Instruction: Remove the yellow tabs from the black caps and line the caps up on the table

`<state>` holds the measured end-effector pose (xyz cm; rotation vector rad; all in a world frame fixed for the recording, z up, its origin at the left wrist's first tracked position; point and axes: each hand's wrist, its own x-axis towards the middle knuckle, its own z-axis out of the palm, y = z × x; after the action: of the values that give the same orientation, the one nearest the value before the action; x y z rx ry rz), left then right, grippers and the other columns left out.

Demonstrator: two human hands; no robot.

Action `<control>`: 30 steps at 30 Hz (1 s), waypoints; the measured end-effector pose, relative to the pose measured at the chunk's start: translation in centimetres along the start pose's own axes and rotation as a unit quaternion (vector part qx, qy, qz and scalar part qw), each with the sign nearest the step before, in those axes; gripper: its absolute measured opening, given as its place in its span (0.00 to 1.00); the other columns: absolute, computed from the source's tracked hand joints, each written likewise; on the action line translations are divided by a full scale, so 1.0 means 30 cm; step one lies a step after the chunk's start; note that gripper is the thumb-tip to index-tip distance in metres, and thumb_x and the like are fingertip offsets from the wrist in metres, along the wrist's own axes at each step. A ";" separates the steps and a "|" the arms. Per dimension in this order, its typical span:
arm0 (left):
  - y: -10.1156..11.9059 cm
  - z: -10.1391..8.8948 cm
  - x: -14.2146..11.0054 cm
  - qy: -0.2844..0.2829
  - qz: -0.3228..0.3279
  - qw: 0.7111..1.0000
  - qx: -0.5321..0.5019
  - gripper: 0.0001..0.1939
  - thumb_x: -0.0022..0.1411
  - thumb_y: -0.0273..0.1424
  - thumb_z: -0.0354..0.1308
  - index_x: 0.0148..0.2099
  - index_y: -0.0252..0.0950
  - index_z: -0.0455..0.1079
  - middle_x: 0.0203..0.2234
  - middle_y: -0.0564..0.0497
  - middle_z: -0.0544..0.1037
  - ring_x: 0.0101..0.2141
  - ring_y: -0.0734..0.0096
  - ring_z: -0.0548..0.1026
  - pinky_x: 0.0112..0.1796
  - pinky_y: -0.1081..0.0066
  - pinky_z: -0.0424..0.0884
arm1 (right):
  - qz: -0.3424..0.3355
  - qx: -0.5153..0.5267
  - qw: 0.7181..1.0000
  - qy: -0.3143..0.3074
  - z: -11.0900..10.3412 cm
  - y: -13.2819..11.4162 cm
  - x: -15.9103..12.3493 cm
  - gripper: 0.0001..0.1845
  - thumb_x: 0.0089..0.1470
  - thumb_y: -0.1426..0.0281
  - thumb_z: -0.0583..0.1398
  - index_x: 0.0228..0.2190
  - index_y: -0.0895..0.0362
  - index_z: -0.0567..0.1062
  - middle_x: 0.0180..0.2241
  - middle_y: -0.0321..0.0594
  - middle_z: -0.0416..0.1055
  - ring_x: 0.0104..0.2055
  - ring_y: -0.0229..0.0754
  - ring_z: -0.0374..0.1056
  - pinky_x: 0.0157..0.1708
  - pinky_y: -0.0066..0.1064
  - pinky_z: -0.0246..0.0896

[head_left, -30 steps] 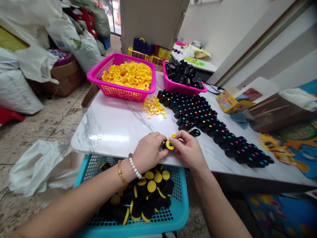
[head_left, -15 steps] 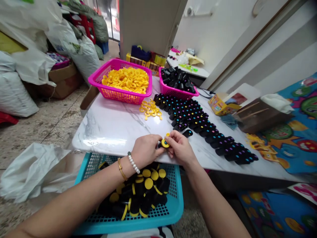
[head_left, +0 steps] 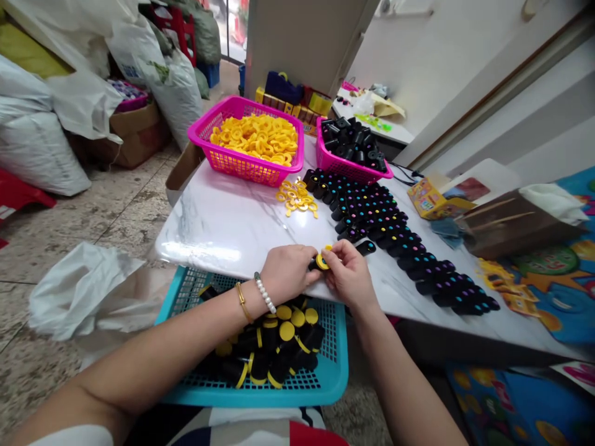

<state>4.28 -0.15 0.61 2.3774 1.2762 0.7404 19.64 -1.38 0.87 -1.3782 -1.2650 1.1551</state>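
Note:
Over the table's front edge, my left hand [head_left: 289, 267] is closed around a small black cylinder [head_left: 314, 264]. A yellow ring with a tab [head_left: 321, 261] sits at the cylinder's end, and my right hand [head_left: 348, 272] pinches this ring between thumb and fingers. Just beyond my right hand, a single black cylinder [head_left: 365, 248] lies on the table. Further off are rows of black cylinders [head_left: 372, 207] with coloured dots on their ends. Left of the rows lies a small pile of yellow rings [head_left: 296, 197]. My fingers partly hide the held pieces.
A pink basket [head_left: 251, 170] of yellow rings and another pink basket [head_left: 348, 168] of black cylinders stand at the back. Below my forearms, a turquoise basket [head_left: 341, 365] contains yellow-capped black cylinders. Boxes [head_left: 432, 195] stand on the right; a white plastic bag [head_left: 88, 291] lies left.
The view has shifted, so the table appears further right and the baskets slightly higher. Both hands keep hold of the cylinder and ring at the table edge.

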 end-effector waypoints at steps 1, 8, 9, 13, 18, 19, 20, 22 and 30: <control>0.001 0.000 0.000 -0.001 -0.004 1.000 0.001 0.11 0.58 0.38 0.58 0.38 0.36 0.70 0.29 0.51 0.76 0.31 0.66 0.73 0.31 0.71 0.64 | -0.012 -0.018 1.000 0.013 0.003 0.002 -0.006 0.17 0.51 0.58 0.62 0.28 0.53 0.61 0.18 0.26 0.60 0.12 0.29 0.51 0.10 0.23 0.45; 0.008 -0.011 -0.004 -0.003 -0.018 1.000 -0.013 0.12 0.57 0.38 0.58 0.39 0.36 0.71 0.29 0.49 0.77 0.32 0.64 0.74 0.32 0.70 0.66 | -0.038 -0.063 0.997 0.022 0.008 0.008 -0.021 0.13 0.53 0.58 0.60 0.30 0.51 0.62 0.21 0.29 0.62 0.13 0.31 0.54 0.10 0.25 0.47; 0.007 -0.019 0.000 -0.006 -0.023 0.999 -0.024 0.11 0.56 0.37 0.58 0.39 0.36 0.72 0.29 0.49 0.77 0.32 0.64 0.74 0.32 0.70 0.66 | -0.040 -0.068 0.997 0.022 0.008 0.007 -0.022 0.13 0.53 0.58 0.60 0.30 0.51 0.62 0.22 0.29 0.63 0.13 0.31 0.54 0.10 0.25 0.47; -0.007 -0.059 0.034 -0.105 -0.066 0.975 -0.187 0.15 0.58 0.40 0.54 0.38 0.34 0.74 0.25 0.49 0.78 0.25 0.70 0.73 0.28 0.72 0.66 | -0.048 -0.078 0.995 0.029 0.016 0.008 -0.029 0.13 0.54 0.57 0.59 0.31 0.51 0.63 0.22 0.29 0.64 0.14 0.32 0.57 0.11 0.25 0.49; 0.000 -0.063 0.064 -0.239 -0.162 0.873 -0.393 0.23 0.62 0.46 0.47 0.38 0.31 0.72 0.25 0.49 0.77 0.13 0.80 0.65 0.15 0.78 0.57 | -0.063 -0.065 0.996 0.014 0.000 0.000 -0.026 0.13 0.56 0.57 0.56 0.30 0.53 0.63 0.19 0.28 0.63 0.15 0.34 0.61 0.15 0.26 0.55; 0.006 -0.059 0.064 -0.237 -0.171 0.867 -0.403 0.22 0.62 0.46 0.47 0.36 0.31 0.72 0.24 0.49 0.77 0.13 0.81 0.65 0.14 0.79 0.55 | -0.050 -0.053 0.997 -0.010 -0.010 -0.006 -0.021 0.13 0.56 0.57 0.56 0.29 0.53 0.63 0.19 0.28 0.64 0.16 0.34 0.63 0.17 0.26 0.57; 0.013 -0.057 0.063 -0.236 -0.180 0.861 -0.412 0.22 0.62 0.45 0.48 0.34 0.31 0.72 0.24 0.49 0.77 0.13 0.81 0.65 0.14 0.80 0.54 | -0.033 -0.038 0.998 -0.044 -0.022 -0.013 -0.016 0.13 0.56 0.57 0.57 0.29 0.54 0.64 0.19 0.29 0.65 0.18 0.35 0.64 0.19 0.26 0.59; 0.027 -0.055 0.060 -0.240 -0.213 0.841 -0.436 0.20 0.63 0.42 0.49 0.31 0.30 0.71 0.23 0.50 0.76 0.13 0.83 0.65 0.13 0.81 0.53 | 0.007 -0.007 0.992 -0.125 -0.049 -0.025 -0.009 0.13 0.54 0.58 0.59 0.31 0.55 0.65 0.23 0.31 0.69 0.22 0.35 0.67 0.23 0.27 0.62; 0.063 -0.046 0.052 -0.194 -0.316 0.761 -0.532 0.15 0.63 0.35 0.55 0.30 0.28 0.71 0.20 0.47 0.76 0.19 0.77 0.73 0.24 0.77 0.71 | -0.024 0.027 0.992 -0.123 -0.071 -0.013 -0.018 0.18 0.50 0.62 0.63 0.41 0.53 0.66 0.26 0.29 0.67 0.22 0.33 0.66 0.23 0.25 0.63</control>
<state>5.44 0.22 3.15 0.9967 0.9518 0.4838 21.68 -1.95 1.59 -1.1860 -1.4200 1.3478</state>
